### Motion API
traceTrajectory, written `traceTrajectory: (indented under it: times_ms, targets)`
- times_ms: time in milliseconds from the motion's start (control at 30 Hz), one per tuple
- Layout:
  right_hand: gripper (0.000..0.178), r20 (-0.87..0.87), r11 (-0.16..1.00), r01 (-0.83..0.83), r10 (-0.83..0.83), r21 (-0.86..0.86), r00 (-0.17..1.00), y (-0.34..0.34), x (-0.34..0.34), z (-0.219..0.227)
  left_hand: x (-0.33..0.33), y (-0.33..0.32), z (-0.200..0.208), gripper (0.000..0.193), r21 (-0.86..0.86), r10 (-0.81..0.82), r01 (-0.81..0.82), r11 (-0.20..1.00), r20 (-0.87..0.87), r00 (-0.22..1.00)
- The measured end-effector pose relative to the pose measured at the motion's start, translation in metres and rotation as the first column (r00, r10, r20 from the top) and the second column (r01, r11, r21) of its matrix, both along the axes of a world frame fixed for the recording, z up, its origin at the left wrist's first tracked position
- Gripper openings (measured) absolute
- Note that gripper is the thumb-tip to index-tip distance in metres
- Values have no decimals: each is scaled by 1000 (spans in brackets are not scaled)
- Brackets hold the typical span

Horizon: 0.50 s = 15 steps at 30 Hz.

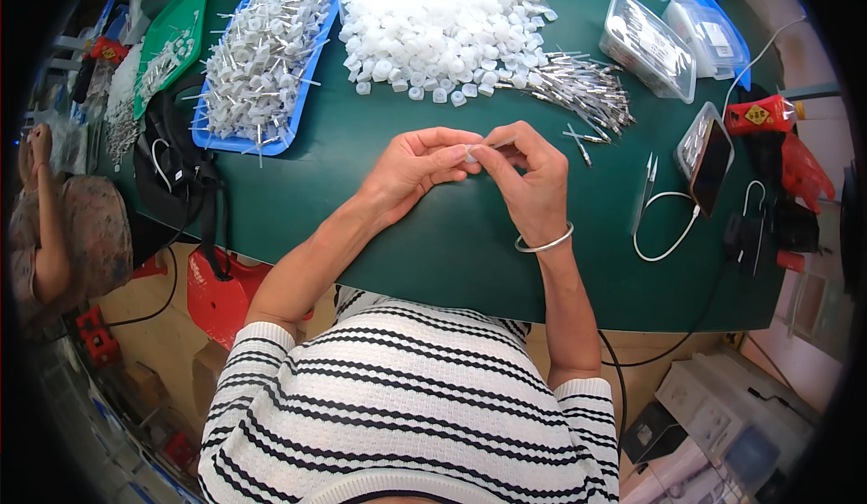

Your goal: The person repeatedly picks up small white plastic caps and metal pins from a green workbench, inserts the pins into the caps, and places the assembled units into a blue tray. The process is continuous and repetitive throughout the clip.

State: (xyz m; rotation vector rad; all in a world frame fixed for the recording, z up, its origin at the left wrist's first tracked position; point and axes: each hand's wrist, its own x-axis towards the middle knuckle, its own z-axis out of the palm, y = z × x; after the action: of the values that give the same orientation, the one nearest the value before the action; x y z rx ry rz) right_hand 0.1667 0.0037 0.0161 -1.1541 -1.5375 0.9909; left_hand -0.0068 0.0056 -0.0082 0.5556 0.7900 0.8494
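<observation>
Over the near middle of the green table, my two hands meet fingertip to fingertip. Thumb and fingers of my left hand (417, 163) are closed on a small whitish plastic cap (470, 154). My right hand (528, 174), with a silver bangle at its wrist, pinches at the same spot; what lies between its fingertips is mostly hidden. Beyond them spreads a large heap of translucent white plastic caps (442, 30). To its right is a pile of thin metal pins (582, 93), several lying loose on the near side. A blue tray (293, 134) at the left holds caps with pins through them.
Farther left lie a green tray (185, 30) and a black bag (172, 156). On the right are a clear plastic box (648, 48), tweezers (648, 183), a phone (711, 168) on a white cable, and a red bottle (759, 116). Another person (68, 233) sits at far left.
</observation>
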Motion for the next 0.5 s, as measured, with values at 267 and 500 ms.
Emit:
traceTrajectory:
  times_ms: [267,500]
  targets:
    - [4,-253,980,-51,1,-192,967,-8,-2,0,4,-8,-5,23,195,117,-107,975,-40,992]
    - [4,-259,978,-44,-11,-204,966,-11,-6,-10,1,-11,-12,20,324,140,-126,938,-20,990]
